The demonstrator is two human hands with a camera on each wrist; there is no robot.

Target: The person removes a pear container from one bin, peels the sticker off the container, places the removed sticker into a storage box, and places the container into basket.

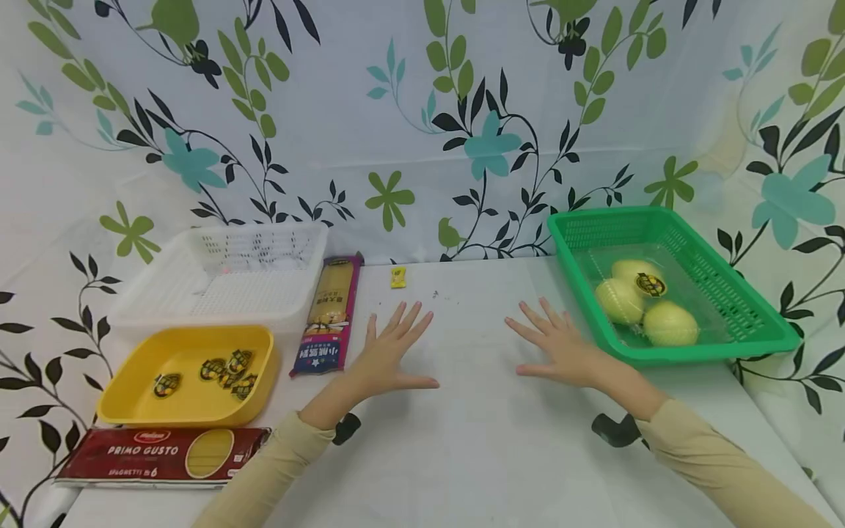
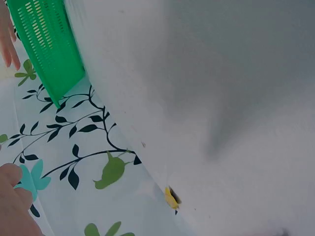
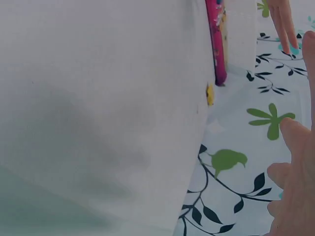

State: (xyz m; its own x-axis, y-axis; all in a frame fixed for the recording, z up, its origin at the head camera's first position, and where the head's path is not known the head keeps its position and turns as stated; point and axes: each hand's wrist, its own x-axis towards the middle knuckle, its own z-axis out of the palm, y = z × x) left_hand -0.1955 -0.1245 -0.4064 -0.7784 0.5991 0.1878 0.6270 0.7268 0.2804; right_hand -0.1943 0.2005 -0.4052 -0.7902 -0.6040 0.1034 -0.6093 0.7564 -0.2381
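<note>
Both hands hover over the white tabletop with fingers spread and nothing held. My left hand (image 1: 388, 359) is nearest to an upright-lying purple and blue noodle packet (image 1: 328, 315); a small yellow wrapped packet (image 1: 398, 277) lies beyond its fingertips. My right hand (image 1: 561, 350) is beside the green basket (image 1: 693, 357), which holds several pale yellow-green round fruits (image 1: 670, 323), one bearing a black and gold sticker. In the left wrist view part of the left hand (image 2: 17, 201) shows at the lower left; in the right wrist view the right hand (image 3: 293, 182) fills the right edge.
On the left stand a white basket (image 1: 306, 293) and, nearer, a yellow tray (image 1: 188, 418) with several black and gold stickers (image 1: 239, 361). A red spaghetti packet (image 1: 158, 455) lies at the near left. Behind the table hangs a leaf-patterned cloth (image 1: 396, 132).
</note>
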